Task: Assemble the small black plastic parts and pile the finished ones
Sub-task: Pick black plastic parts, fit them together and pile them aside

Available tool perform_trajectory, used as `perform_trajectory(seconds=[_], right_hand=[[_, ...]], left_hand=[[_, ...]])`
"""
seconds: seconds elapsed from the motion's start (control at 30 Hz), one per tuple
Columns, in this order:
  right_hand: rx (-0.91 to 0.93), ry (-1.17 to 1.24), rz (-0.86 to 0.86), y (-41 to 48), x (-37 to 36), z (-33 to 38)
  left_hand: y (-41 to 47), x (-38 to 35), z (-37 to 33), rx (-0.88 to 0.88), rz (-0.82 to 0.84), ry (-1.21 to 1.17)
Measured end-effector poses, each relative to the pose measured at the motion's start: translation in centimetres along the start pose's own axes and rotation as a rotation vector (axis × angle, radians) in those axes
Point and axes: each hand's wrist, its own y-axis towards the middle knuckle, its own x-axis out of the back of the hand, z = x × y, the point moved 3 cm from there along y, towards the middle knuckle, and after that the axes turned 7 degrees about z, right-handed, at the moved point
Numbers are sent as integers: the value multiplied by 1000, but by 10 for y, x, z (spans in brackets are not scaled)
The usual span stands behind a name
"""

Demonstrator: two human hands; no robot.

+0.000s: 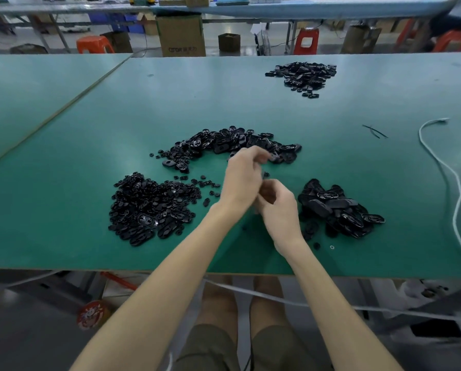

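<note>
Cardboard boxes (180,35) and orange stools (94,44) behind green table (170,103).

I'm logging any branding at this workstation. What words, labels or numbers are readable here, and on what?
Tall brown cardboard box on the floor beyond the green table: dark print low on its front, too blurred to read.
Round red-and-white printed disc under the table: a picture, with no legible words.
Small black plastic parts: no visible text.
Nothing else carries lettering.

The tall brown cardboard box (180,34) standing on the floor behind the green surface (63,170) carries dark print low on its front face, but the letters are too blurred to read. No other writing is legible.
</note>
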Motion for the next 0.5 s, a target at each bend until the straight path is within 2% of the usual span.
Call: perform_trajectory(seconds=[0.13,0.23,0.4,0.5], right_hand=[[10,-77,-49,-1,1,1],[1,-49,-64,-1,1,0],[-8,24,-124,-3,5,0],[-3,58,-164,-2,7,-1]], left_hand=[[4,6,32,103,151,233],[2,4,39,72,201,387],[-4,8,39,27,170,429],[-10,16,41,11,135,341]])
